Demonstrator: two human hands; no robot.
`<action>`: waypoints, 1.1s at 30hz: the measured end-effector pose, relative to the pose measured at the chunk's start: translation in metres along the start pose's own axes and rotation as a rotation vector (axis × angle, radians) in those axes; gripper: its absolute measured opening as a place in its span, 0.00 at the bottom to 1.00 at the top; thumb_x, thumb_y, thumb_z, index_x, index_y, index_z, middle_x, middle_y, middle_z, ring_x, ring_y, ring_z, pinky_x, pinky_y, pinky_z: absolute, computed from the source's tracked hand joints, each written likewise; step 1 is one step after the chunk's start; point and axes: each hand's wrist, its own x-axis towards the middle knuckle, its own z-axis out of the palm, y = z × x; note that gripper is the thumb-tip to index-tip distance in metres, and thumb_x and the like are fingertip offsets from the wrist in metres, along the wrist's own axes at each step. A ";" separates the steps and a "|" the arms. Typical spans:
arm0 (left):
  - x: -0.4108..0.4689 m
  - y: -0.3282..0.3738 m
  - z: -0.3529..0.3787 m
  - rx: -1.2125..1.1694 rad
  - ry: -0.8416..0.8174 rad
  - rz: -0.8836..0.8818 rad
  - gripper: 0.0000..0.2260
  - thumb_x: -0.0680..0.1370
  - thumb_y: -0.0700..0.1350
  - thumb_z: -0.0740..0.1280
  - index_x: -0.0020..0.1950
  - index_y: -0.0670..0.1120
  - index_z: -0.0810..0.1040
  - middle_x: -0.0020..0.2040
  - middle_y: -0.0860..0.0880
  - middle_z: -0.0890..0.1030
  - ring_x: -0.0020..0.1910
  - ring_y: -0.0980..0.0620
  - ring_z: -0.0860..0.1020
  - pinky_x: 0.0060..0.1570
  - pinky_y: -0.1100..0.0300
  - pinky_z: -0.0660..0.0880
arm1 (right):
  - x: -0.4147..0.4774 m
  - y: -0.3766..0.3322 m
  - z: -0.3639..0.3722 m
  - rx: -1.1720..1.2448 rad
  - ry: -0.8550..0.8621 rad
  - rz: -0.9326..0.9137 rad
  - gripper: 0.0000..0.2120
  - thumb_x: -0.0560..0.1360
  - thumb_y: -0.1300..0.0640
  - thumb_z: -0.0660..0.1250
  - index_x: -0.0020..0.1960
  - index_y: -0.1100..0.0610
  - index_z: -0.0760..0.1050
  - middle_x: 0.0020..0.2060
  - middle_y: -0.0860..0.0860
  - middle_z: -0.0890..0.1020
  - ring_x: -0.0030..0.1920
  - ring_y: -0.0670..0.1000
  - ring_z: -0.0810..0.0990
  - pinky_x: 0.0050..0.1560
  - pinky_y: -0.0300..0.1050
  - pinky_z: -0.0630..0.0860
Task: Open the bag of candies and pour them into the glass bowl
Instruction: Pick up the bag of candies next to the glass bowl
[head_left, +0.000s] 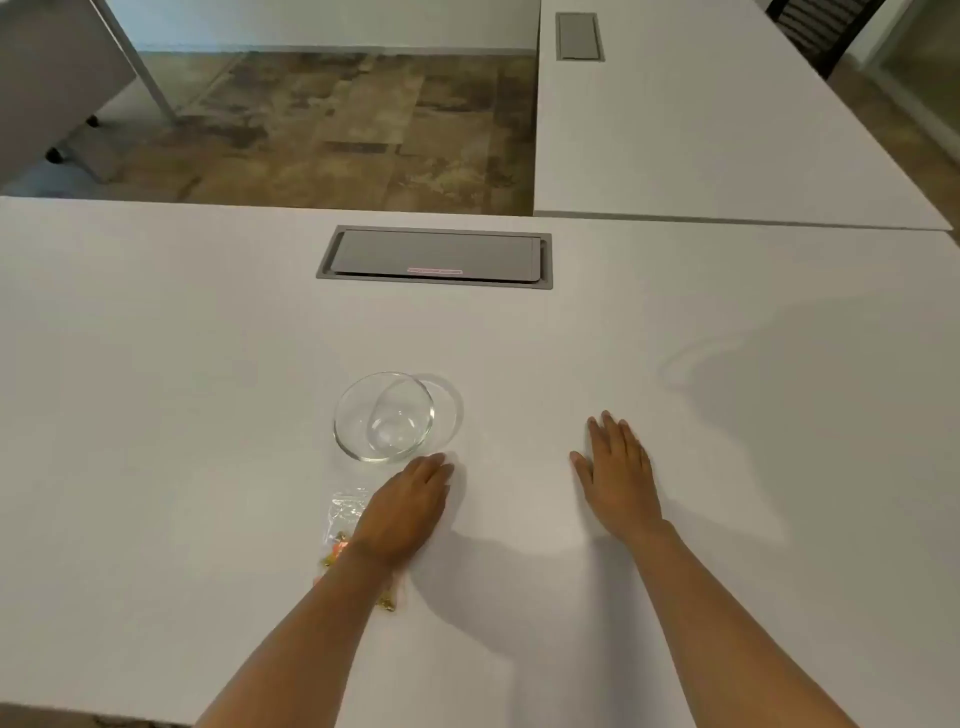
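From the head camera, the bag of candies (344, 525) lies flat on the white counter (727, 415), partly under the left hand (402, 512) and its wrist. The clear top end of the bag pokes out just to the outer side of that hand, and a few wrapped sweets show on either side of the forearm nearer the person. Its long axis seems to run roughly along the forearm, away from the person, though the covered part is hidden. The left hand lies palm down, fingers together and flat, gripping nothing. The right hand (615, 475) rests well apart on the other side, also flat, fingers slightly spread, empty.

The left hand is plainly the nearer one; I judge it needs only to draw back and curl onto the bag, with the right coming across to help tear it.

The glass bowl (384, 415) stands empty just beyond the left fingertips, nearly touching them. Farther off is a grey cable hatch (435, 257). Nothing blocks the way between bag and bowl.
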 end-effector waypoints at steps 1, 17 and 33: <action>-0.005 -0.005 0.001 0.026 0.015 0.000 0.12 0.75 0.38 0.67 0.58 0.38 0.78 0.59 0.41 0.81 0.57 0.44 0.80 0.49 0.53 0.80 | -0.001 0.000 0.000 0.001 0.007 -0.004 0.27 0.81 0.47 0.48 0.76 0.56 0.49 0.77 0.53 0.51 0.77 0.54 0.47 0.77 0.50 0.49; -0.029 -0.046 -0.020 -0.008 -0.010 -0.225 0.11 0.79 0.47 0.61 0.47 0.40 0.77 0.47 0.43 0.80 0.47 0.45 0.77 0.46 0.53 0.73 | -0.014 -0.013 0.002 0.015 0.016 -0.063 0.24 0.81 0.48 0.50 0.74 0.55 0.55 0.76 0.53 0.58 0.76 0.53 0.54 0.75 0.48 0.53; 0.027 0.029 -0.091 -0.723 0.394 -0.363 0.07 0.76 0.48 0.66 0.40 0.49 0.78 0.31 0.53 0.78 0.29 0.60 0.74 0.31 0.73 0.68 | 0.004 -0.095 -0.070 0.895 0.193 -0.092 0.11 0.79 0.53 0.59 0.58 0.53 0.75 0.51 0.49 0.80 0.52 0.49 0.78 0.49 0.35 0.72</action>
